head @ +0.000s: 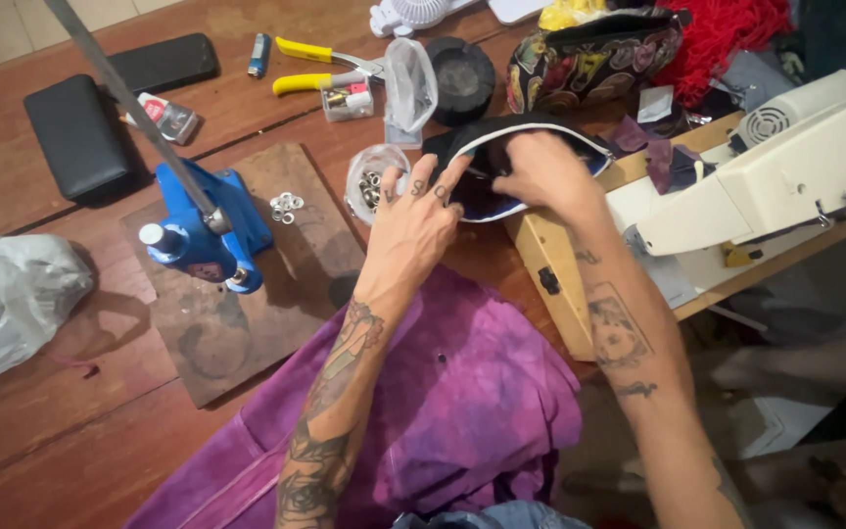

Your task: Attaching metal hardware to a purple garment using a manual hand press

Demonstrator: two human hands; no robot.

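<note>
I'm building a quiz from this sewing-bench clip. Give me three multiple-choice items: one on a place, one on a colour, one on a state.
1. Where does the press stand?
A. on a wooden board
B. on the sewing machine
C. on the purple cloth

2. What colour are the plier handles?
A. red
B. yellow
C. green

3. What is the right hand doing?
A. resting flat on the table
B. gripping the press lever
C. reaching into the dark pouch

Answers:
1 A, the blue press sits on the board.
2 B, both handles are yellow.
3 C, its fingers are inside the pouch, which the left hand steadies.
</note>
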